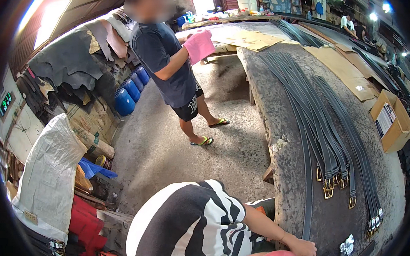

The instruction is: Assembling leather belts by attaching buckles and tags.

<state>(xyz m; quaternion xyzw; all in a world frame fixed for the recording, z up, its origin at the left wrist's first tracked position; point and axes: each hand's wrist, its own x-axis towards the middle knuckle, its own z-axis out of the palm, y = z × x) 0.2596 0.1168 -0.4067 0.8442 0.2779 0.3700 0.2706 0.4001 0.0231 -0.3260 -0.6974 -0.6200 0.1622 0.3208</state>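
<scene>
My left hand (301, 249) is at the lower edge, over the near end of the long worktable (276, 151). Its fingers are curled and partly hidden by a blurred pink shape, so what they hold, if anything, does not show. Just beyond it ends a single dark belt strap (307, 199), laid lengthwise. To its right lies a fanned bundle of dark belts (305, 113), their brass buckles (328, 193) toward me. A second bundle of belts (355, 147) runs alongside. Crumpled silver foil (346, 246) sits right of my hand. My right hand is out of view.
A person (160, 63) stands across the aisle, holding a pink cloth (199, 46). An open cardboard box (397, 123) and brown cardboard sheets (340, 69) lie on the table. Blue drums (124, 101) and draped hides (65, 55) line the left side.
</scene>
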